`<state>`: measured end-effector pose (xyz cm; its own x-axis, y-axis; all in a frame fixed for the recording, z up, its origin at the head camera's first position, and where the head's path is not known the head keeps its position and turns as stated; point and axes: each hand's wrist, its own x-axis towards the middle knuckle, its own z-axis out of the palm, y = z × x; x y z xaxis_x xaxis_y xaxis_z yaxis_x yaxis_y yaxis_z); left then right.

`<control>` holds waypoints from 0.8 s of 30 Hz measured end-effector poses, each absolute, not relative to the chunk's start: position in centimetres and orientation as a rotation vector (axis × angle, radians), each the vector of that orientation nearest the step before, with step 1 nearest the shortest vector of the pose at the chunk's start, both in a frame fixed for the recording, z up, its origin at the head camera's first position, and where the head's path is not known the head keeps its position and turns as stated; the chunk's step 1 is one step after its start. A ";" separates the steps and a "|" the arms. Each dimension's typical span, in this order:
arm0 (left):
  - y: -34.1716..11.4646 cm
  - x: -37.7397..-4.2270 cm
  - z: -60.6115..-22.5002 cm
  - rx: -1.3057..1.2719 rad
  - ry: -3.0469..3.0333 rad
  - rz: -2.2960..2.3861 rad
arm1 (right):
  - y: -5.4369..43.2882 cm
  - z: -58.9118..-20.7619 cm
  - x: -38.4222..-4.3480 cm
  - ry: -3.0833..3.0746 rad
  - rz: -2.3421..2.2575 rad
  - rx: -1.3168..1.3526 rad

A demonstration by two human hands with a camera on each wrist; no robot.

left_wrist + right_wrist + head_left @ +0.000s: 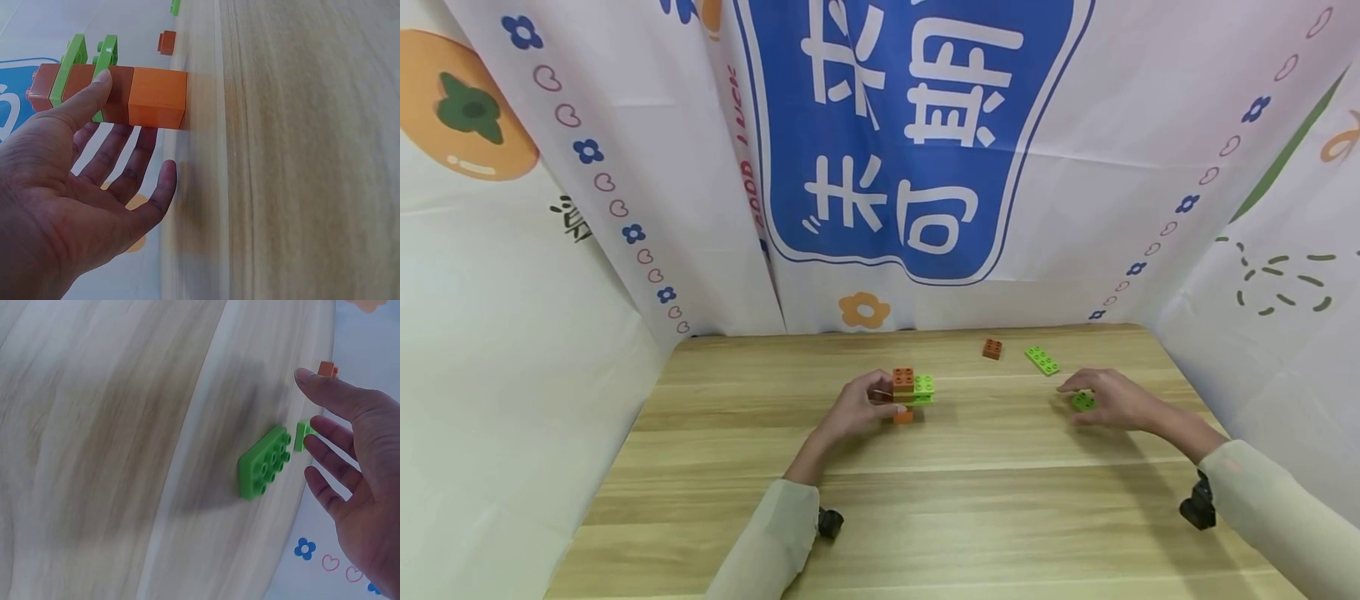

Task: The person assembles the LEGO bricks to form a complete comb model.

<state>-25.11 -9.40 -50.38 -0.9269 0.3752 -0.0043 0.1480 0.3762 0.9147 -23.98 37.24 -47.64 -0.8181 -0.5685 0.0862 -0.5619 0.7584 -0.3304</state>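
Observation:
A tower of toy building bricks (903,383) stands upright on the table, orange at its foot, with brown-red bricks and two green plates above. The green plates (76,59) jut out to one side. My left hand (856,407) grips the tower, its thumb on the near face and its fingers behind. Over on the right, a green studded plate (265,464) lies flat on the wood. My right hand (1108,400) hovers around that plate, fingers spread and slightly bent, apart from it in the right wrist view.
Farther back on the table lie a small brown-red brick (992,349) and another green plate (1042,361). The wooden table (880,517) ends at a printed cloth (1060,250) hanging behind it. White cloth also hangs at both sides.

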 end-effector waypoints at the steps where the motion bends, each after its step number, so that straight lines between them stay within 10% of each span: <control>1: -9.4 -25.1 -50.4 0.471 2.424 1.576 | 37.4 -47.7 -24.0 2.924 -0.541 -0.931; 24: -9.4 -25.2 -50.7 0.463 2.426 1.576 | 40.4 -49.4 -24.2 2.926 -0.582 -0.807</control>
<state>-25.18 -9.36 -50.71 -0.9283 0.3717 -0.0059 0.1458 0.3786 0.9140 -24.21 40.39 -49.43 -0.8624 -0.5037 0.0499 -0.4844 0.7929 -0.3696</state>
